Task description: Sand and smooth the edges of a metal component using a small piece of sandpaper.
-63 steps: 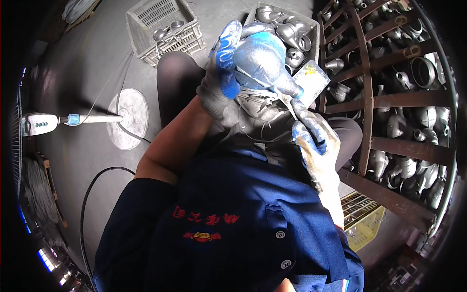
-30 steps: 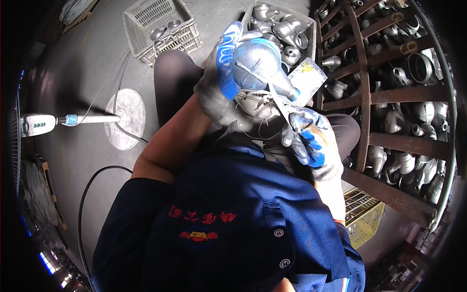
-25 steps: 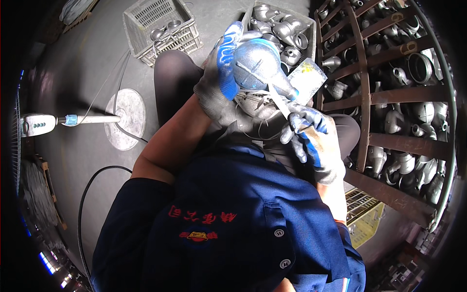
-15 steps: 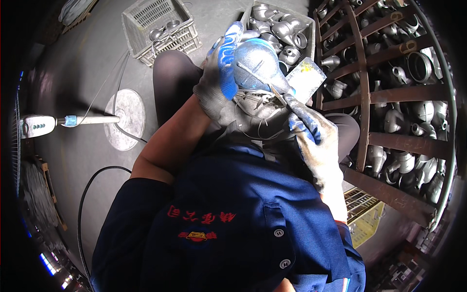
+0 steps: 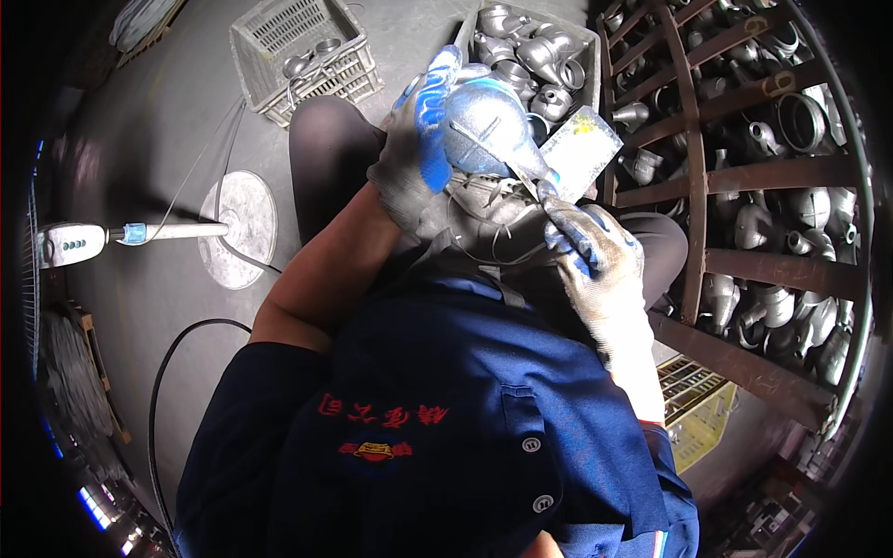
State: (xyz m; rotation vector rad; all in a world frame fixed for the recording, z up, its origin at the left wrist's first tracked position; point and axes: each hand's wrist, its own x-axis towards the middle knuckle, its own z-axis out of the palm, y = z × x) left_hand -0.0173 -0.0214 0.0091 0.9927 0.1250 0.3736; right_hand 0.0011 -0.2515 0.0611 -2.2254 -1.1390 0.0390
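Observation:
My gloved left hand [image 5: 416, 149] is closed around the left side of a rounded, silver-grey metal casting [image 5: 484, 130] with a narrowing neck, held above my lap. A raised line runs across its face. In my gloved right hand [image 5: 598, 246] is a thin, pointed tool [image 5: 523, 177], pinched between thumb and fingers. Its tip meets the casting near the neck, though its exact kind is too small to make out. Right of the casting is a pale, flat-faced block [image 5: 582, 149] with a yellow stain. Both gloves are whitish with blue coating.
A grey crate [image 5: 326, 90] with a few castings stands far left; another crate [image 5: 596, 70], ahead, is full of castings. On the right is a brown metal rack [image 5: 696, 167] holding many more. A yellow crate [image 5: 707, 432] sits low right, a pedestal fan [image 5: 177, 229] left.
The casting and my left hand have shifted slightly left. My right hand has moved slightly left too, its fingers more curled, with the tool still against the casting.

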